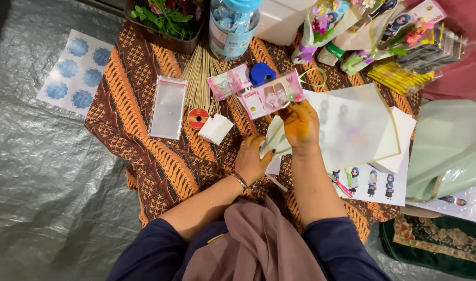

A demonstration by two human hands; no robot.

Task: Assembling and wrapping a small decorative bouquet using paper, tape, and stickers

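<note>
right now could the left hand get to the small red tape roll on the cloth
Probably yes: the red tape roll lies uncovered just up-left of the left hand, with only patterned cloth between, though that hand holds pale paper.

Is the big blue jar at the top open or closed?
Closed. The clear blue jar stands upright on the patterned cloth with its blue lid on top.

A grey crinkled plastic tarp (50, 198) covers the floor; a brown and orange batik cloth (144, 151) lies on it; a white sheet of blue round stickers (74, 70) rests on the tarp beside the cloth; on the cloth lie a clear cellophane bag (167, 106), a red tape roll (198, 118), thin bamboo skewers (200, 78), a white folded paper stack (215, 128) and pale translucent paper sheets (360, 125).
</note>
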